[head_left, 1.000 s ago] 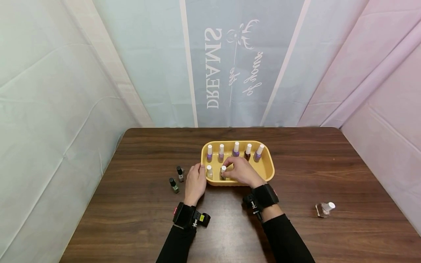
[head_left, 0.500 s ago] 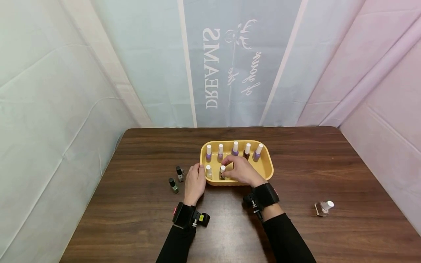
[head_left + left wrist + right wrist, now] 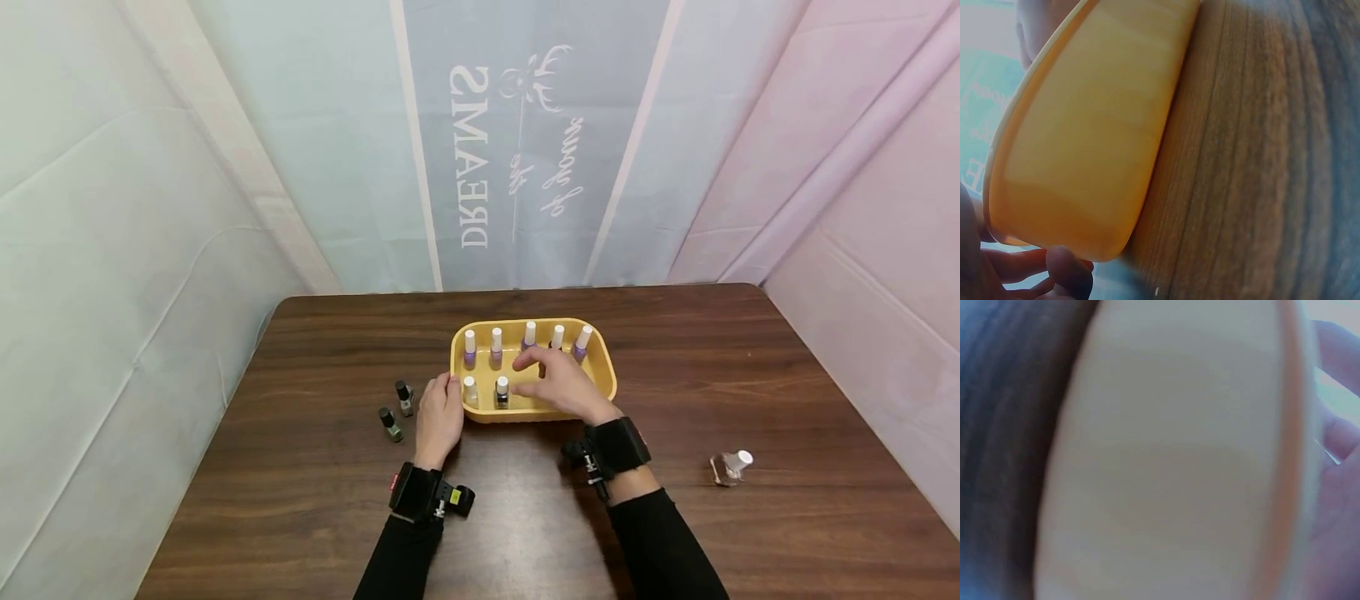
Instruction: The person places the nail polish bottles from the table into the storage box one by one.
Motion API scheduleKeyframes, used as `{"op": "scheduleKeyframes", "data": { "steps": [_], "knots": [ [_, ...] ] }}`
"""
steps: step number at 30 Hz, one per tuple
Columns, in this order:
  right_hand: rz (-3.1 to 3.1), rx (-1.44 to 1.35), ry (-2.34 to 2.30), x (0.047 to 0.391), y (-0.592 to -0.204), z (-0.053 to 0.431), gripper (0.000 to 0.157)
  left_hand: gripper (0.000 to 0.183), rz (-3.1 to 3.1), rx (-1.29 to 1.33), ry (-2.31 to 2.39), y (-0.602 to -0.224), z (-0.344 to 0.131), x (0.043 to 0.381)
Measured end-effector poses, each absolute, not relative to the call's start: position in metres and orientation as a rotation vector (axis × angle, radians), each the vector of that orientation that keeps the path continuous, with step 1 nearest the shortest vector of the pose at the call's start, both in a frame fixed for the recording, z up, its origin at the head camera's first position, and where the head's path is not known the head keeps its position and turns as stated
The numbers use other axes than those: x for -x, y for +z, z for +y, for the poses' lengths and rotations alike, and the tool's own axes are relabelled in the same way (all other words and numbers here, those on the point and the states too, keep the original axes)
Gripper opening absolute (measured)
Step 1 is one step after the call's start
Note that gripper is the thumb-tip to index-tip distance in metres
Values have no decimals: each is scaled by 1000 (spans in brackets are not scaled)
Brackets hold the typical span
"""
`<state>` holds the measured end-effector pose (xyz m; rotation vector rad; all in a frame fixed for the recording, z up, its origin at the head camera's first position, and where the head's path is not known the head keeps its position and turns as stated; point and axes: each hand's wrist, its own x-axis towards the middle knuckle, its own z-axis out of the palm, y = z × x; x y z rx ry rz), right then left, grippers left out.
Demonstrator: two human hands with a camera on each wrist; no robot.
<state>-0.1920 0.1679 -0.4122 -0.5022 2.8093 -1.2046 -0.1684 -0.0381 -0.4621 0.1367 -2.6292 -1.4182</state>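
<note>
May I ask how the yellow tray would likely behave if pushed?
The yellow tray looks smooth and moulded, so is probably stiff. Sitting flat on the table, it would likely slide, not roll. The narrow bottles standing inside might tip if jolted.

10 bottles [image 3: 502,393], 1 tray [image 3: 604,387], 2 hands [image 3: 439,421], 1 table [image 3: 300,517]

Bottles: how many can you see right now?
10: in the yellow tray, five far bottles and two near bottles; left of it, two black-capped bottles; right of it, one white-capped bottle. The right hand may hide more.
</note>
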Motion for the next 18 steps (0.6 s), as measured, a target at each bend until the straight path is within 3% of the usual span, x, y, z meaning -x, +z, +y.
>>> {"op": "scheduleKeyframes", "data": {
  "steps": [9,18],
  "knots": [
    [2885,512,-1345,173,-387,198,25,46,-2616,-124,-1425,-463,-38,169],
    [3022,338,-1316,143,-379,238,35,46,-2618,-123,-1440,-460,-37,167]
  ]
}}
